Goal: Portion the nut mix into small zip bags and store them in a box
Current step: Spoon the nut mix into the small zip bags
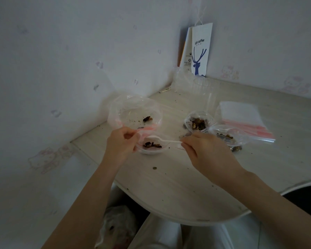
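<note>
Left hand (pixel 121 143) has the small zip bag (pixel 151 151) by its pink-striped mouth. The grip is pinched on the edge, so the bag gapes open low over the desk (pixel 169 186), toward its front-left part. There's a little heap of nut mix (pixel 152 145) sitting in the bottom of it.

Right hand (pixel 205 151) has its grip pinched on the end of a white plastic spoon (pixel 169 141). The handle lies roughly level and the scoop end is inside the bag's mouth, right above the nuts. Can't tell if anything's on the spoon.

Behind the left hand, close to the wall, is a clear bowl (pixel 131 108) with just a couple of bits and some crumbs in it. Over on the right there's a filled bag (pixel 197 123) just behind the right hand. A second filled bag (pixel 226 136) sits right next to it, looks like they're touching. Further right a stack of empty bags (pixel 244 117) lies flat, pink strips facing the front.

Back in the corner a paper coffee bag (pixel 200 51) stands against the wall. There's some clear plastic stuff in front of it, too blurry to say what. Crumbs all over the desk, plus one loose nut (pixel 154 168) between the forearms.
</note>
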